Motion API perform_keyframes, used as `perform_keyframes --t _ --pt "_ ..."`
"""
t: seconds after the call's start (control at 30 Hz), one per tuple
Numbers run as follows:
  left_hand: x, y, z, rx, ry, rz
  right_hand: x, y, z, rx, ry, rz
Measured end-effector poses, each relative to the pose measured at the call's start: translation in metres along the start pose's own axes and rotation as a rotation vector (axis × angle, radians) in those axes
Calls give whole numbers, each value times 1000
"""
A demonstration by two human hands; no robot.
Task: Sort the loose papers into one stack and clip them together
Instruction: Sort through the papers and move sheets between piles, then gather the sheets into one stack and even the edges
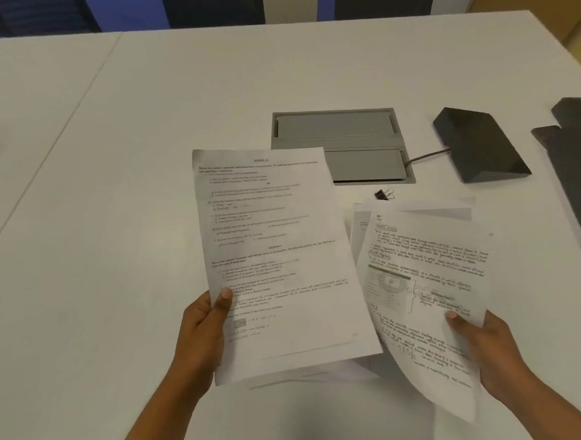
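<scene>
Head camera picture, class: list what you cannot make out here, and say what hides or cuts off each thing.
- Printed white sheet in the left hand: its text is too blurred to read.
- Handwritten white sheet in the right hand: it covers the sheets beneath, so their number is unclear.
- Small black binder clip: too small to show detail.
- Flat dark object at the right: cut off by the frame edge.
- Fingers of both hands: mostly hidden behind the sheets.

Printed sheet, held up, left. Handwritten sheet, curled, right, over flat loose pages. Black binder clip behind, apart.
</scene>
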State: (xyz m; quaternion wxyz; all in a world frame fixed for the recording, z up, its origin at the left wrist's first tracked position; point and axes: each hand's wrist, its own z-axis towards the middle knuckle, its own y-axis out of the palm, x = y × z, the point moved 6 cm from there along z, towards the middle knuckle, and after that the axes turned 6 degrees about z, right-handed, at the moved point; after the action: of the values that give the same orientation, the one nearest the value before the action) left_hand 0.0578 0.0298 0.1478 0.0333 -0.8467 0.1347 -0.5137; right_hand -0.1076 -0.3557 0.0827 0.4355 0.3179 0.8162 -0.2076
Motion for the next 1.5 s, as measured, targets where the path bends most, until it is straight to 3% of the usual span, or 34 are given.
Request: perform_keyframes --t 0.1,0.3,0.53,0.7,0.9,1.0,1.27,1.5 --pt "12 6 -4 -29 17 -13 -2 9 -1 -9 2 -18" --pt "24 32 -13 -252 32 54 -4 33 -12 -99 -4 -66" --pt "6 57 -9 -258 -24 155 -4 71 -31 -285 32 -6" --pt "4 59 0 -211 68 237 -5 82 -34 -352 86 64" --pt "1 76 7 -364 -109 -155 -15 83 -28 -293 107 51" --pt "1 84 8 -367 -129 -188 -25 88 -25 -355 47 41" --pt "28 101 12 -247 134 7 -57 90 -12 -323 -210 2" --pt "42 97 20 -116 293 -126 -88 97 -14 -307 -361 38"
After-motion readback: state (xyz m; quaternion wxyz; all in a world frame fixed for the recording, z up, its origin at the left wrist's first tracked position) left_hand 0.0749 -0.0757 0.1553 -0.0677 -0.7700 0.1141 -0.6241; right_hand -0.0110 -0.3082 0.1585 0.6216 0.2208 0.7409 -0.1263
